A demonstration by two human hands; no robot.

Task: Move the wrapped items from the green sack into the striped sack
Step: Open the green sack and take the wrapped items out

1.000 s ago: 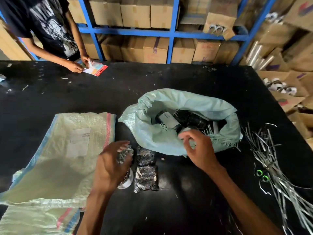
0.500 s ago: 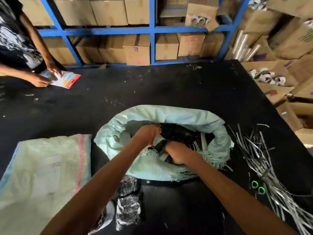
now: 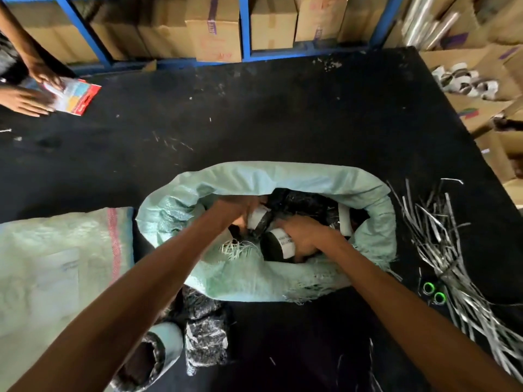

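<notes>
Head view: reaching inside the green sack [image 3: 285, 179] on the tabletop [image 3: 283, 123]; right hand [image 3: 308, 239] curled round a labelled black wrapped item [image 3: 276, 246], left hand [image 3: 235, 210] close beside, grip too blurred to tell. Probably light, crinkly, slippery: better gripped round the middle. Flat at left, the striped sack [image 3: 56, 264].

on the black table [image 3: 283, 114], the green sack [image 3: 254, 281] sits around both hands, the striped sack [image 3: 56, 264] left of the left hand [image 3: 237, 209]. wrapped items [image 3: 205, 343] lie nearer than the hands, silver strips [image 3: 441, 250] right of the right hand [image 3: 305, 236].
</notes>
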